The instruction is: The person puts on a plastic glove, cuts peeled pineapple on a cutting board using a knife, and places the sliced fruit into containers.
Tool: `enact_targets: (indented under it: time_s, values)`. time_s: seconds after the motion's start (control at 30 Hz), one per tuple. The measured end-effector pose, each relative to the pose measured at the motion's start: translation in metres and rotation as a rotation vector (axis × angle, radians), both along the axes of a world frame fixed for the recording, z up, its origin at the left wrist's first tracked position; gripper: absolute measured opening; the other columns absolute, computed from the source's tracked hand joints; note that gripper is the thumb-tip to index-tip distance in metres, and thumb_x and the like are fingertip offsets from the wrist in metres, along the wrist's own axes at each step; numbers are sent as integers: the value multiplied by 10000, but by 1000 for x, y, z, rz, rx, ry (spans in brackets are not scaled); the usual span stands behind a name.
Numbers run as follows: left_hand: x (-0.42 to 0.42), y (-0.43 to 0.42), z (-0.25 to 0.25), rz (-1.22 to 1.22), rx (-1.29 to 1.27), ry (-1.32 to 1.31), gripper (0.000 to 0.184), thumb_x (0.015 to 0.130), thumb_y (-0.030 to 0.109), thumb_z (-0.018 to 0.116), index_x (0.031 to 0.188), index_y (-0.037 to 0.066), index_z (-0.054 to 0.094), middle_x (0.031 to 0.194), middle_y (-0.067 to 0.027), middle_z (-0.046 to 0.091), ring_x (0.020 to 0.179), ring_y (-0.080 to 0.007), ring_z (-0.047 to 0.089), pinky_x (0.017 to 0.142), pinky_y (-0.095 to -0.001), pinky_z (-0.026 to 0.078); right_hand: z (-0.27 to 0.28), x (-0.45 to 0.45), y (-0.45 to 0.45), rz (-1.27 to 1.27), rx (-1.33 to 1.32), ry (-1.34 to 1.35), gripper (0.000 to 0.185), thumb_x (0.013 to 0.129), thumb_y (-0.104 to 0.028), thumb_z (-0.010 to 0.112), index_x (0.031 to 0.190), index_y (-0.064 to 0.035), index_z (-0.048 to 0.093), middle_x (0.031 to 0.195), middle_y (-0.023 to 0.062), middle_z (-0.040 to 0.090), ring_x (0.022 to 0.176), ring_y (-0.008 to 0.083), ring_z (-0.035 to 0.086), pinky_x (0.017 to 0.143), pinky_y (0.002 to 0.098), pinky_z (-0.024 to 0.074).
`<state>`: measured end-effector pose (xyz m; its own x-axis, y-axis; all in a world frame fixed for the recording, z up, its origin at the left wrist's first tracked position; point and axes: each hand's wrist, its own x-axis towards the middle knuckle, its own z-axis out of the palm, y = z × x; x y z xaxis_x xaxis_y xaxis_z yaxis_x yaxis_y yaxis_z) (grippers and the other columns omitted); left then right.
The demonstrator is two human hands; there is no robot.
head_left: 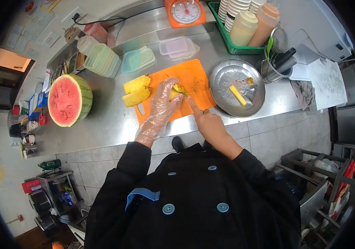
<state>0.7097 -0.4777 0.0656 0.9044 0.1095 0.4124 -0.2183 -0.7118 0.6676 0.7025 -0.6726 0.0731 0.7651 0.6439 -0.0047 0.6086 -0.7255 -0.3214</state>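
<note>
My left hand, in a clear plastic glove, is closed over a piece of pineapple on an orange cutting board. Beside it, my bare right hand has its index finger stretched towards the pineapple and the other fingers curled. What those fingers hold is hidden under the hand. Two cut pineapple pieces lie at the board's left edge. A round metal tray to the right holds a pale pineapple strip and a small brownish scrap.
A halved watermelon stands at the left. Behind the board are plastic containers, lids and an orange scale. A green basket with cups and bottles stands at the back right, near a metal utensil pot.
</note>
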Motion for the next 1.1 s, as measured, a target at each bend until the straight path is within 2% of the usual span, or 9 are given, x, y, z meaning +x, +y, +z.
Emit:
enact_targets:
  time_s: [0.1,0.17,0.27,0.37,0.6,0.7,0.8,0.87,1.1]
  values:
    - [-1,-1,13,-1,79,159,569,778,57,730,1277,79,457,1277,-164,524,1099,-325,584,934,-367,468,17,-7,-6,-29,20,17,683,818,-38,541,1456,10,300,717,185,634,598,332,650,549,421,539]
    - [2,-2,22,-12,45,329,567,805,53,699,1300,91,426,1322,-172,482,1110,-338,574,920,-385,473,28,-11,-16,-26,23,58,442,837,-33,515,1256,91,451,712,198,640,620,339,663,562,422,543]
    - [7,1,23,-79,116,375,567,832,54,670,1323,90,389,1328,-172,456,1112,-350,565,901,-389,481,32,-9,-22,-16,-35,160,176,850,-27,496,1005,54,510,709,220,647,652,357,674,585,431,548]
    - [9,1,15,-97,201,364,553,851,70,654,1330,83,377,1306,-172,444,1080,-361,569,884,-395,488,17,-2,-16,-21,-7,178,64,846,-22,496,895,19,490,704,236,646,678,375,677,597,445,550]
    - [5,0,16,-90,122,330,519,864,87,646,1315,73,391,1226,-158,494,1032,-309,588,857,-373,495,-46,13,6,-50,66,100,97,840,-2,478,932,26,484,711,241,648,676,383,676,593,463,551]
    - [9,0,27,57,-193,574,462,871,103,651,1275,54,431,1124,-133,564,1018,-257,592,832,-359,495,-46,-10,-24,-63,23,123,115,834,-11,489,942,23,472,709,235,649,650,380,673,581,471,549]
    - [11,13,29,137,-24,542,376,877,116,665,1198,35,486,1078,-118,608,975,-239,617,818,-343,495,-42,-23,-50,-113,-42,157,117,879,-75,505,955,5,467,707,225,650,615,381,663,558,478,543]
    - [21,26,14,182,-258,622,367,877,138,661,1211,47,541,1113,-147,624,1031,-241,612,900,-343,467,-27,-23,-64,-123,-2,144,158,926,-169,517,950,-19,475,687,220,645,590,390,651,537,488,533]
    - [47,26,20,224,56,570,435,893,315,608,1252,71,592,1049,-175,673,980,-303,650,911,-386,465,-9,-37,-89,-243,38,152,225,933,-245,545,922,-27,493,655,214,634,601,402,642,543,491,526]
